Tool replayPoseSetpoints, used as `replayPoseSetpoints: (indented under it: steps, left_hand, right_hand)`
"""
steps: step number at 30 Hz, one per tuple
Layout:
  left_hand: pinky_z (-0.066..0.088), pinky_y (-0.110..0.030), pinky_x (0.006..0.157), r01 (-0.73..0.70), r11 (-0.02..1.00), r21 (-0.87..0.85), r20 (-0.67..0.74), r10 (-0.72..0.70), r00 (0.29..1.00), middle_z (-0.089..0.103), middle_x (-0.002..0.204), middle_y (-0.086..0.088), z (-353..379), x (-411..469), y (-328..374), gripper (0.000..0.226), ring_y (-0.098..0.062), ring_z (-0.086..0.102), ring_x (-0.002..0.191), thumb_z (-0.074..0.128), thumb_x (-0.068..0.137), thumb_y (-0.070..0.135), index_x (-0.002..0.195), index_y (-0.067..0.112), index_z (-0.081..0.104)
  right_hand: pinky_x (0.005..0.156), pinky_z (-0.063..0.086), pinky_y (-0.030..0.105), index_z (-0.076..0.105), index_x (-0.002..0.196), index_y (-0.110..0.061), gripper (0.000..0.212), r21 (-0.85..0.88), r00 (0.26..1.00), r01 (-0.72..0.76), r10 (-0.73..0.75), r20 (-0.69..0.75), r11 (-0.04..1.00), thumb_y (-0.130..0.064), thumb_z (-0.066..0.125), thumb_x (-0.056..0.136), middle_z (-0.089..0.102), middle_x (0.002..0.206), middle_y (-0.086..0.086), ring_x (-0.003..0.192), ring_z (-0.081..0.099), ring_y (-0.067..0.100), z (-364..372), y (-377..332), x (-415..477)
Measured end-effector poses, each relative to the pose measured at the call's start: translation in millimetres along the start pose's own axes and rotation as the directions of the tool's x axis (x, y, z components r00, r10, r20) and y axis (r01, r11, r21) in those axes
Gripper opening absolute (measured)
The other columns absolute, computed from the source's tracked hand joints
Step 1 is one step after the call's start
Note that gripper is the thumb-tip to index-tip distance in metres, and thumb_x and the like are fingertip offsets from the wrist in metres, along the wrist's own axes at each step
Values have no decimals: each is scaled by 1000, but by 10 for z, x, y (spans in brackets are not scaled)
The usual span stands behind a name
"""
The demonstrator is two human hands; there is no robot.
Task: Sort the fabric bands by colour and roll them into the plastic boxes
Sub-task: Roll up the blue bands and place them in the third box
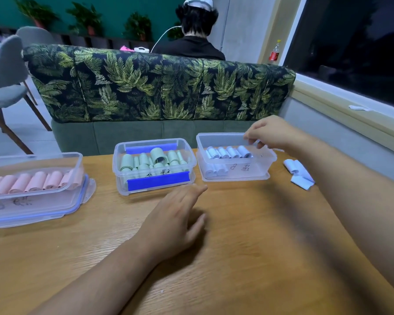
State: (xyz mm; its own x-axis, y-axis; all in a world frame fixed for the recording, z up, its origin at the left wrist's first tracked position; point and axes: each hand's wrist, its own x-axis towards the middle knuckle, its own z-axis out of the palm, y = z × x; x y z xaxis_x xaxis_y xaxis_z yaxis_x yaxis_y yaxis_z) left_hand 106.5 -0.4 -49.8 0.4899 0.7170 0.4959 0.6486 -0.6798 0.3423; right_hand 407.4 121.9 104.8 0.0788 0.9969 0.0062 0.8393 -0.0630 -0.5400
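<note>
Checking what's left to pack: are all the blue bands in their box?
Not all. A few blue bands lie out on the table, right of their box; other rolls sit inside.

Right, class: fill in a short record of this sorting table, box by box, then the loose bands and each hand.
left box: pink rolls
middle box: green rolls
right box: pale blue rolls
loose bands: pale blue, on the table right of the right box
left hand: open, in front of the middle box
right hand: fingers curled over the right box, grip unclear
</note>
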Motion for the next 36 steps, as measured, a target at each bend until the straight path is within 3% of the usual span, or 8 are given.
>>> replayPoseSetpoints:
  steps: [5,11,15,21,24,27,31,36]
  left_hand:
    - [39,-28,117,-102,994,-27,70,103,992,56,146,6,40,-13,39,57,-14,50,139,59,103,42,155,24,44]
    - [20,-7,118,-141,990,-8,105,141,984,59,145,7,30,-44,58,57,-10,49,136,59,101,43,154,25,47]
    - [25,-9,115,-135,991,-19,98,136,986,60,143,8,3,-40,54,55,-10,52,134,62,101,40,153,24,48]
    - [34,-15,114,-141,990,-23,112,143,983,60,142,7,-28,-47,73,56,-12,55,133,67,101,36,152,21,49]
    - [32,-12,113,-128,991,-31,112,130,985,61,141,7,-51,-46,63,55,-12,55,133,68,101,33,152,20,51]
    - [32,-10,112,-114,993,-37,117,118,986,62,140,7,-88,-29,58,53,-11,56,131,67,102,34,151,19,52]
    - [44,-20,109,-47,996,-77,129,57,990,59,142,14,-160,-52,67,56,-4,53,132,66,103,40,154,25,48]
    - [52,-34,108,137,969,-207,139,-109,984,53,144,27,-346,-306,54,65,-2,53,135,74,97,44,154,38,43]
  right_hand:
    - [80,53,32,78,87,-29,18,29,981,-82,86,-173,996,-19,65,95,78,94,-12,94,72,17,-319,843,-340]
    - [67,41,27,78,98,-21,14,-179,977,-173,145,-157,969,-16,66,92,73,98,-1,88,63,24,-124,1451,-702]
    - [69,42,32,74,87,-31,26,-430,977,-147,64,-201,891,-36,53,102,65,103,-5,90,58,21,201,1729,-804]
    - [63,28,27,67,88,-28,26,-458,976,-120,20,-219,881,-18,47,102,55,106,1,99,52,26,384,1715,-867]
    - [71,38,31,68,99,-30,21,-405,965,-127,19,-260,906,-22,48,101,63,109,-3,110,57,25,495,1450,-1061]
    - [71,48,31,67,91,-32,16,-283,990,-21,-20,-140,959,-29,53,100,68,93,-14,92,61,14,698,1053,-1344]
    - [66,37,13,70,93,-31,12,-40,982,189,-189,-22,981,-30,61,100,68,89,-21,88,57,-8,1068,462,-1668]
    - [72,39,10,75,100,-30,15,273,933,345,-360,5,898,-20,63,101,68,87,-30,84,63,-6,1406,-43,-1729]
